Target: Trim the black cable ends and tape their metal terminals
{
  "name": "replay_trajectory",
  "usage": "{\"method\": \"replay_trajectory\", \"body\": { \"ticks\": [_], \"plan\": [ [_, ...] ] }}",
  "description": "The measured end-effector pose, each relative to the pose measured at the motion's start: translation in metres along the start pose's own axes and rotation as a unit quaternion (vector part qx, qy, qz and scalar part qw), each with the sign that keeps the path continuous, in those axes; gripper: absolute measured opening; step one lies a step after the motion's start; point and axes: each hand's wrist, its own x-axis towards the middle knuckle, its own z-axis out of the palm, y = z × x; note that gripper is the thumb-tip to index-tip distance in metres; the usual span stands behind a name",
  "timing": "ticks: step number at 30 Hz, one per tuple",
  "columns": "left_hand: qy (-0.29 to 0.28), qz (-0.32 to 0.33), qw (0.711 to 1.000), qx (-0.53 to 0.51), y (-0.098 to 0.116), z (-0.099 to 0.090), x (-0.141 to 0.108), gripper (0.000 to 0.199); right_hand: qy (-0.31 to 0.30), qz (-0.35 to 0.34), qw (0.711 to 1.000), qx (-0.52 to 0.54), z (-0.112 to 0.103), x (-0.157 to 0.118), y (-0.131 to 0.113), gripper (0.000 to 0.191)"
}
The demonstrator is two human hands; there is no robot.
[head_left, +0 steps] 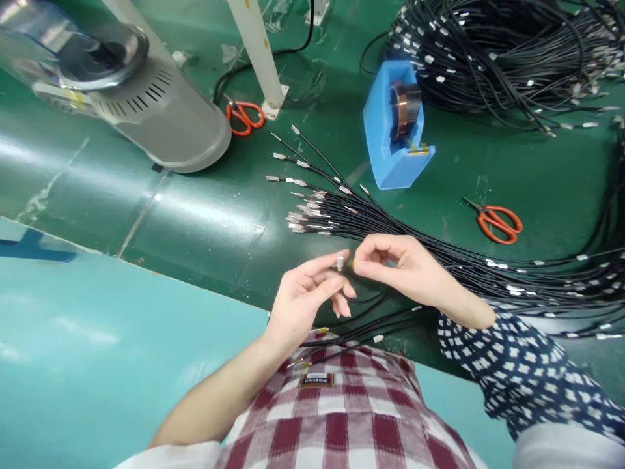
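Observation:
Just above my lap, my left hand [305,296] pinches the end of a black cable, its small silvery connector [340,262] sticking up between thumb and forefinger. My right hand [390,264] is closed in a pinch right beside it, with a tiny bit of yellow tape [353,264] at the fingertips. Whether the tape touches the connector is hard to make out. Beyond both hands lies a bundle of black cables [385,225] with metal ends and white tags. A few more cables [361,329] lie near the table edge, some with yellow tape on their ends.
Behind the bundle stands a blue tape dispenser [390,163] with a brown roll. Orange-handled scissors [502,225] lie right of it, and another pair of scissors [247,119] lies near a white post [261,62]. A grey machine [170,117] occupies the left; coiled cables [488,58] fill the back right.

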Motion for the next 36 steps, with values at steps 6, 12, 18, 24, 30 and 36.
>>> {"method": "replay_trajectory", "body": {
  "ticks": [6,12,18,24,30,36],
  "plan": [
    [0.024,0.022,0.999,0.009,0.005,-0.007,0.009,0.020,0.053,0.001,0.998,0.017,-0.003,-0.004,0.006,0.020],
    [0.048,0.017,0.996,0.071,0.008,-0.030,0.021,0.019,0.086,0.009,0.996,-0.003,-0.005,-0.018,0.006,0.017],
    [0.101,0.097,0.975,0.171,0.020,-0.056,0.015,0.017,0.186,0.030,0.982,0.022,-0.020,-0.043,0.016,0.017],
    [0.177,0.164,0.919,0.312,0.025,-0.074,0.002,0.012,0.263,0.028,0.962,0.063,-0.038,-0.061,0.030,0.017],
    [0.075,0.267,0.771,0.573,0.006,-0.062,0.006,0.013,0.258,0.016,0.962,0.087,-0.035,-0.064,0.033,0.014],
    [0.061,0.266,0.767,0.581,0.003,-0.062,0.006,0.013,0.311,-0.014,0.942,0.126,-0.046,-0.078,0.031,0.015]
  ]
}}
